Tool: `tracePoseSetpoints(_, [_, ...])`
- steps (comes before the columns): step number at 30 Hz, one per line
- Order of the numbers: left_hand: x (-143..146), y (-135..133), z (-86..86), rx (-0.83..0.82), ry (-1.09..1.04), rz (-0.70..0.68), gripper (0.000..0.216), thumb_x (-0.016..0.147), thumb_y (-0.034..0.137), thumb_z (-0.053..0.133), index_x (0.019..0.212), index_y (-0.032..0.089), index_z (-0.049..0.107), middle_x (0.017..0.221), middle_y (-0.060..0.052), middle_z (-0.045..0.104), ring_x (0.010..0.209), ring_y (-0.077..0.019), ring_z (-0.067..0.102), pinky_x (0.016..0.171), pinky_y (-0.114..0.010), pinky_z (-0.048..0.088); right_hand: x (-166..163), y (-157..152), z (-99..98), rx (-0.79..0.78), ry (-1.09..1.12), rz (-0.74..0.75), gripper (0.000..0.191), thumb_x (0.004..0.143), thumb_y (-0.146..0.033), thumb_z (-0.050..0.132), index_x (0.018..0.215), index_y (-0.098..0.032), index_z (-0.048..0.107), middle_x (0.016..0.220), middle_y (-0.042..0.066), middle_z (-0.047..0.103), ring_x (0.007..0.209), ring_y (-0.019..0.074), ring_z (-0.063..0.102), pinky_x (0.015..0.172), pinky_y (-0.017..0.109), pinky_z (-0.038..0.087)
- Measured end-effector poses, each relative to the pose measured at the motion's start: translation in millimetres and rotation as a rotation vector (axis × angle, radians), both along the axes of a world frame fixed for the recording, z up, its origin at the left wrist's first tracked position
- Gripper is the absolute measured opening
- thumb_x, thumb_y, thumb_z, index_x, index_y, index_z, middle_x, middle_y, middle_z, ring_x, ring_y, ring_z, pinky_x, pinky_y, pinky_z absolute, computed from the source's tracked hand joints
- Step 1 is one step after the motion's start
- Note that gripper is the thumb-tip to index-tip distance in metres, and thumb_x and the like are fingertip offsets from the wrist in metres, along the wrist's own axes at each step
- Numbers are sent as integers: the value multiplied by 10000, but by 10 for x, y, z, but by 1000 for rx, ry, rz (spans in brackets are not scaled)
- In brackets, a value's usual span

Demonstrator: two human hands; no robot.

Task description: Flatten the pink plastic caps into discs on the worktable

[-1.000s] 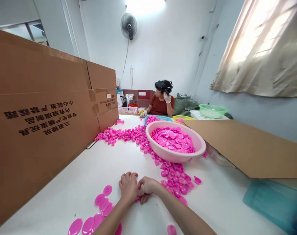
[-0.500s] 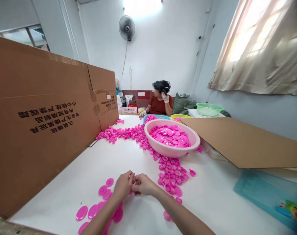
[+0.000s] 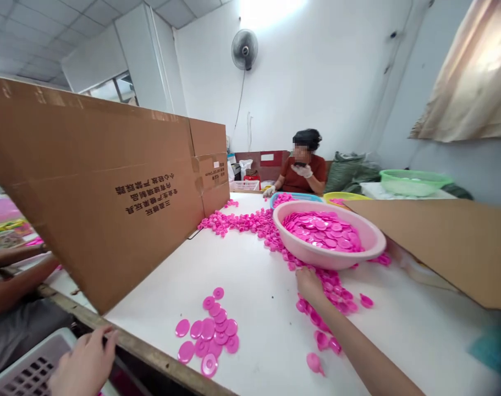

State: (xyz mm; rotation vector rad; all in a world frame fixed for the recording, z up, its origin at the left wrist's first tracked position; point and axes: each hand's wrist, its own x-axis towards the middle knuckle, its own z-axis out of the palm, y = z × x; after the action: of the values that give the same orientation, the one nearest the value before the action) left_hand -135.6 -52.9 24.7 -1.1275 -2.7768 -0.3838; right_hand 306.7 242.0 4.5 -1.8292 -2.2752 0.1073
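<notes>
My left hand (image 3: 85, 360) is over a white slotted basket (image 3: 39, 360) below the table's front edge. Its fingers are apart, with nothing visible in them. At the pile of small pink toy cups (image 3: 332, 286), my right hand (image 3: 310, 285) has its fingers curled in among the pieces. Whatever they grip is hidden. Flat pink discs (image 3: 208, 329) lie loosely grouped on the white table (image 3: 258, 330) between my hands. Beyond my right hand stands a pale pink basin (image 3: 328, 258) heaped with more such discs.
A large cardboard box (image 3: 151, 165) stands along the left. Past it show another person's arms (image 3: 19, 280). A co-worker (image 3: 303, 170) in gloves sits at the far end. Blue (image 3: 302, 197) and yellow (image 3: 345, 196) baskets stand behind the basin; a cardboard flap (image 3: 440, 236) juts in from the right.
My hands, together over the table before, have parted. The left went down left to the basket, the right forward to the cups. The view swung left; the co-worker's raised hand came lower.
</notes>
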Motion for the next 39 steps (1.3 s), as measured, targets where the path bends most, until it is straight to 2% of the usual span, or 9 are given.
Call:
tracePoseSetpoints(5, [1059, 1128, 83, -42, -248, -456, 378, 820, 346, 232, 1008, 189, 519, 1048, -71, 572, 926, -188, 540, 785, -303, 400, -197, -142, 101, 63, 35, 31, 310, 691, 16, 375, 822, -96, 632, 913, 150, 592, 835, 194, 543, 701, 273, 408])
tracePoseSetpoints(8, [1603, 1567, 73, -142, -251, -524, 335, 823, 311, 269, 1004, 184, 521, 1023, -86, 565, 895, -201, 545, 716, -310, 409, -355, -296, 38, 11, 254, 180, 288, 727, -66, 388, 864, -135, 632, 873, 94, 582, 819, 157, 543, 709, 237, 410])
tracePoseSetpoints(11, [1843, 1804, -44, -216, -64, -430, 284, 773, 250, 409, 1014, 134, 503, 993, -123, 551, 910, -250, 526, 709, -341, 399, -538, -488, -111, -108, 568, 284, 337, 747, -135, 379, 1022, -169, 569, 839, 60, 557, 794, 145, 540, 727, 243, 414])
tracePoseSetpoints(16, [1808, 1902, -298, -242, -38, -394, 264, 776, 112, 361, 1003, 117, 496, 987, -118, 538, 890, -204, 531, 692, -279, 395, -744, -763, -310, -159, 759, 256, 322, 799, -200, 309, 989, -179, 567, 874, 74, 542, 802, 162, 536, 726, 267, 422])
tracePoseSetpoints(20, [1771, 1885, -325, -141, -93, -435, 258, 817, 135, 272, 930, 139, 504, 900, -92, 565, 812, -175, 541, 649, -261, 380, -743, -829, -365, -95, 762, 257, 280, 794, -209, 329, 875, -186, 597, 843, 68, 571, 853, 181, 528, 782, 286, 402])
tracePoseSetpoints(27, [2022, 1925, -237, 371, -652, -721, 284, 835, 343, 265, 802, 186, 499, 773, -15, 570, 692, -112, 523, 640, -231, 400, -651, -699, -335, -149, 882, 155, 333, 790, -268, 359, 1003, -137, 579, 992, 91, 596, 945, 174, 531, 840, 276, 396])
tracePoseSetpoints(32, [2226, 2025, -321, 319, -993, -731, 250, 781, 380, 376, 807, 169, 508, 696, -4, 561, 575, -95, 511, 526, -207, 405, -652, -625, -271, -288, 969, 77, 334, 773, -312, 378, 947, -140, 605, 875, 78, 621, 751, 159, 572, 669, 265, 454])
tracePoseSetpoints(35, [2323, 2073, -388, 243, -935, -704, 192, 775, 319, 397, 770, 163, 508, 681, -6, 573, 569, -87, 513, 549, -204, 399, -692, -645, -257, -449, 1024, 94, 311, 764, -311, 394, 898, -132, 610, 661, 29, 593, 535, 111, 522, 498, 224, 423])
tracePoseSetpoints(39, [2400, 2069, -460, 124, -699, -744, 168, 785, 287, 381, 755, 172, 500, 760, -20, 588, 688, -102, 524, 613, -209, 375, -733, -671, -261, -584, 1090, 148, 219, 732, -253, 447, 771, -118, 615, 547, -10, 549, 462, 75, 479, 452, 190, 392])
